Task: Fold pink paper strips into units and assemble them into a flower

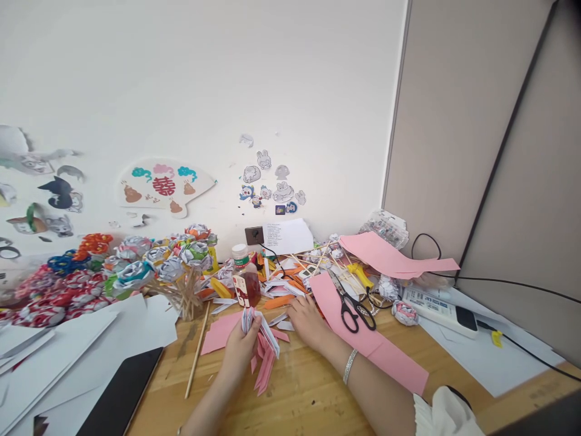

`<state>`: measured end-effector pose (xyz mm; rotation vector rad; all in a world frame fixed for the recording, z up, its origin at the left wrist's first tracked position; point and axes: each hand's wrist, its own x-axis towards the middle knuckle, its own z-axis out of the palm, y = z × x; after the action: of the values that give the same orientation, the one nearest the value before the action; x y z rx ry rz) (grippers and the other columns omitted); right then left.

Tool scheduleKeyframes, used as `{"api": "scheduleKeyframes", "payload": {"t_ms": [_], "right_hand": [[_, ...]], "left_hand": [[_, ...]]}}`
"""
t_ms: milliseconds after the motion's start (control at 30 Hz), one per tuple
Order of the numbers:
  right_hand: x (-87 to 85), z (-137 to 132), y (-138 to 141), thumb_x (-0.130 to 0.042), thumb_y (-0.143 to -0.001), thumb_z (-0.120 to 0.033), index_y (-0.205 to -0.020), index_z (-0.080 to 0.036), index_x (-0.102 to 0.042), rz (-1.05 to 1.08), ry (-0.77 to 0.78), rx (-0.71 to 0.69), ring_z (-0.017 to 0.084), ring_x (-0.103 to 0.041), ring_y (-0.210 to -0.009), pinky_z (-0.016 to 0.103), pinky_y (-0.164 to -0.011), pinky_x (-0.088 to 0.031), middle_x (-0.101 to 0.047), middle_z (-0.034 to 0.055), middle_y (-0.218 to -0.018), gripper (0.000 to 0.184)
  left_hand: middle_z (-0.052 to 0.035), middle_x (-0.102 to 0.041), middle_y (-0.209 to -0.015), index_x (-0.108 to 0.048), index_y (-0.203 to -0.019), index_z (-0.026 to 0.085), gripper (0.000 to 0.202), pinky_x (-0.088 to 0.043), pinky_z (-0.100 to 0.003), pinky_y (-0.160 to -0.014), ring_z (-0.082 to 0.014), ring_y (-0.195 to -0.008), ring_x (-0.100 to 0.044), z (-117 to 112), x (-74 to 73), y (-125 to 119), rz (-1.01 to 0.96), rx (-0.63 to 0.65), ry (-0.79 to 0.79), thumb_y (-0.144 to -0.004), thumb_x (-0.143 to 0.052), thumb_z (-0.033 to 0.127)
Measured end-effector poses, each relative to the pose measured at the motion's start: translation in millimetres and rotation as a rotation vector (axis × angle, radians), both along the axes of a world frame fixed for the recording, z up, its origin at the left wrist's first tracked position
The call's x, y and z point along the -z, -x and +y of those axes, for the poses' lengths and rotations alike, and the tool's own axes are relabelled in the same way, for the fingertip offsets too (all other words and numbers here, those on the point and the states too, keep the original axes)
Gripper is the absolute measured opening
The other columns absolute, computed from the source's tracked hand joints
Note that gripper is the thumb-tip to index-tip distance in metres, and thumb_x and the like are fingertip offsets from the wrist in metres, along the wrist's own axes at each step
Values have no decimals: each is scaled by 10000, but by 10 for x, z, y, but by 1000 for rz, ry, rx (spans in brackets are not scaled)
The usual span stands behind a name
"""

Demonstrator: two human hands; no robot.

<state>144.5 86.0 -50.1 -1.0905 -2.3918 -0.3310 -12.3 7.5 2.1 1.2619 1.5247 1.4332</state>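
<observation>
My left hand (240, 346) is closed around a bundle of folded paper strips (263, 351), pink and printed white, held upright over the wooden desk (299, 393). My right hand (307, 321) lies fingers down on the desk just to the right, reaching among loose folded paper pieces (284, 297); its fingertips are partly hidden. A silver bracelet (349, 366) circles that wrist. A pink paper sheet (218, 333) lies under the bundle.
Black scissors (351, 306) rest on a long pink strip (376, 345). A glue bottle (245, 281), paper roses on sticks (136, 266), a wooden skewer (197, 354), a dark tablet (122, 393), white sheets (68, 357), a power strip (440, 309) and cables (512, 284) crowd the desk.
</observation>
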Motion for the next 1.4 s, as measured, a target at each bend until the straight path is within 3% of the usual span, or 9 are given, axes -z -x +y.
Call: {"api": "scheduleKeyframes", "payload": {"t_ms": [100,300,467,567,700,900,1133,1400], "right_hand": [[-1,32,10,-437,-834,-105,-789,-160,-603,-10,22,3,196,-491,-858,392,-883,-303,-613,51,-789,181],[-86,-2,-17,-434,-825,-93,-904,-179,-609,108,11,41,204,-518,-813,379,-815,-351,-630,60,-806,211],[-286,-245,35,-451,-799,-82,-955,-212,-629,614,184,-110,172,-555,-809,293,-717,-422,-640,41,-866,270],[-414,-458,105,-506,-763,-94,-971,-227,-640,767,315,-233,156,-570,-795,270,-703,-444,-644,29,-855,281],[-466,-613,170,-516,-728,-60,-924,-222,-663,767,431,-353,144,-563,-805,257,-694,-458,-612,33,-851,294],[-352,-600,220,-511,-723,-49,-868,-216,-668,748,446,-406,125,-536,-757,220,-618,-448,-571,30,-835,272],[-385,-634,210,-487,-733,-57,-1097,-240,-570,749,443,-349,129,-526,-724,240,-634,-451,-587,29,-873,416],[-309,-599,229,-500,-779,-110,-911,-199,-661,761,404,-310,149,-559,-754,263,-688,-445,-618,38,-794,226]], "left_hand": [[71,-398,-362,-478,-544,200,387,-292,-216,-366,-127,-374,-422,-17,-21,-8,20,-6,14,-574,-585,571],[66,-412,-368,-488,-547,196,392,-316,-226,-382,-137,-388,-443,-37,-46,-15,43,-31,4,-573,-577,577],[62,-422,-379,-483,-550,201,378,-327,-231,-399,-148,-414,-456,6,1,25,74,-47,-19,-593,-564,567],[57,-436,-391,-472,-545,205,367,-335,-233,-411,-153,-433,-465,30,23,56,82,-58,-38,-611,-556,556],[50,-458,-407,-457,-531,208,368,-343,-235,-425,-159,-456,-476,38,24,78,94,-76,-60,-614,-553,553],[55,-434,-390,-450,-517,214,350,-335,-236,-416,-155,-439,-462,29,14,57,128,-96,-62,-616,-542,537],[66,-407,-389,-438,-516,215,354,-338,-234,-415,-142,-430,-438,1,-26,10,140,-51,-66,-615,-529,543],[74,-396,-376,-431,-509,214,369,-331,-225,-396,-128,-400,-421,-17,-15,-24,164,-56,-76,-603,-538,555]]}}
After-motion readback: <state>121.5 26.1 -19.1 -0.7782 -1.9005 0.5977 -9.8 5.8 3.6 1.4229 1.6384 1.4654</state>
